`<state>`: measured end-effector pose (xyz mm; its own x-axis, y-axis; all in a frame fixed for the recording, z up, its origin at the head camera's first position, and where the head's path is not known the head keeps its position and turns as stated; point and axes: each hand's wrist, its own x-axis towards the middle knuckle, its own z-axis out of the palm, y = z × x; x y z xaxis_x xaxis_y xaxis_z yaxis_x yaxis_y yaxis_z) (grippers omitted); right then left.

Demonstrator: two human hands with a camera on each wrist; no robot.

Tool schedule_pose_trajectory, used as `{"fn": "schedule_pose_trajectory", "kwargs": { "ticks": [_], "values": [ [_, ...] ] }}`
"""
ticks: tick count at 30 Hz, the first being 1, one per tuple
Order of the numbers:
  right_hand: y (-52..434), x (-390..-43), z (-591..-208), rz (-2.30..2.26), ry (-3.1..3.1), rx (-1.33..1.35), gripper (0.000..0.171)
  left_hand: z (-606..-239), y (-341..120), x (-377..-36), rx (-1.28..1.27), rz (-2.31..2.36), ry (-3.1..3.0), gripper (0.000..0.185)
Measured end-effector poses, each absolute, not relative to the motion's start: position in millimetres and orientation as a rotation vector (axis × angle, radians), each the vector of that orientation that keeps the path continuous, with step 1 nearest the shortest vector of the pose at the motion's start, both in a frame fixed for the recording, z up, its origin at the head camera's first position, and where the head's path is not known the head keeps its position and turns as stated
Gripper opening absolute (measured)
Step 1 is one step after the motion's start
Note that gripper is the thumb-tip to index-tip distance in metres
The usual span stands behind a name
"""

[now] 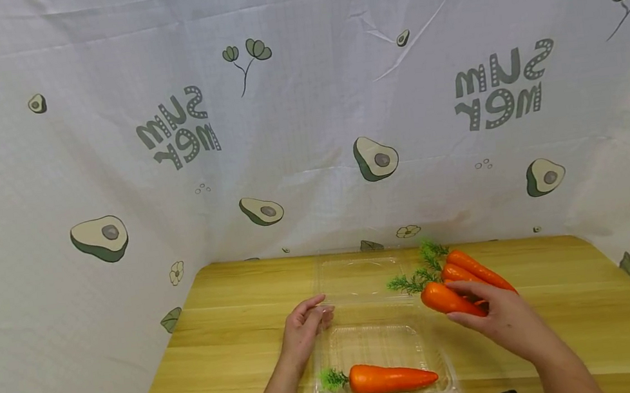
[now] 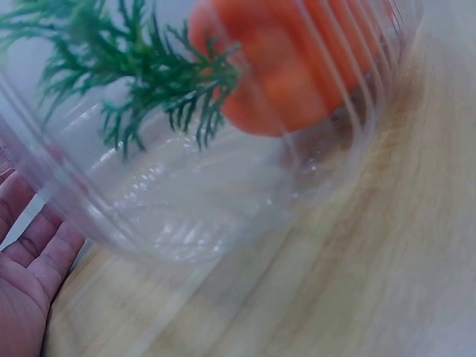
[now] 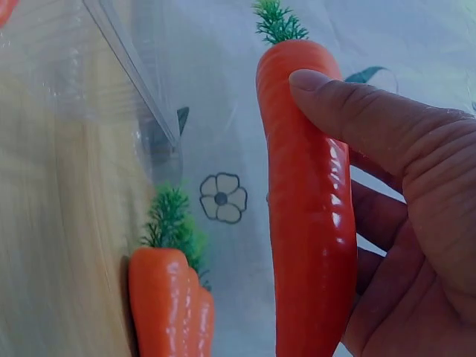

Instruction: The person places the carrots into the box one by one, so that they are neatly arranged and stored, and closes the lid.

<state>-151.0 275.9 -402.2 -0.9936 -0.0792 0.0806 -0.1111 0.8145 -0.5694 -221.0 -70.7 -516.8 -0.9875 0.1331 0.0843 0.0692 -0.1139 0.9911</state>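
Note:
My right hand point(image 1: 506, 317) grips an orange carrot point(image 3: 309, 208) with a green leafy top, thumb on one side and fingers round the other. The carrot is held up to the right of a clear plastic clamshell container point(image 1: 367, 346), whose lid point(image 1: 359, 276) lies folded back. Another carrot point(image 1: 391, 377) lies crosswise in the container's near part, leafy top to the left. Beside the container's left edge is my left hand point(image 1: 301, 333), fingers loosely extended and fingertips at the rim. In the left wrist view, part of that hand point(image 2: 33, 275) shows next to the clear wall.
More carrots point(image 1: 477, 269) lie side by side on the wooden table point(image 1: 227, 349), behind and right of the container, partly hidden by the right hand and its carrot. A white printed cloth point(image 1: 307, 126) hangs along the table's back and sides.

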Motion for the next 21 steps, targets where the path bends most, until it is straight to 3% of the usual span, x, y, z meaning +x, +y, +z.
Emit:
{"fn": "schedule_pose_trajectory", "kwargs": {
  "ticks": [21],
  "values": [
    [226.9, -159.8, -418.3, 1.178, -2.95, 0.568, 0.049, -516.8, -72.3, -221.0, 0.251, 2.302, 2.047, 0.043]
  ]
}}
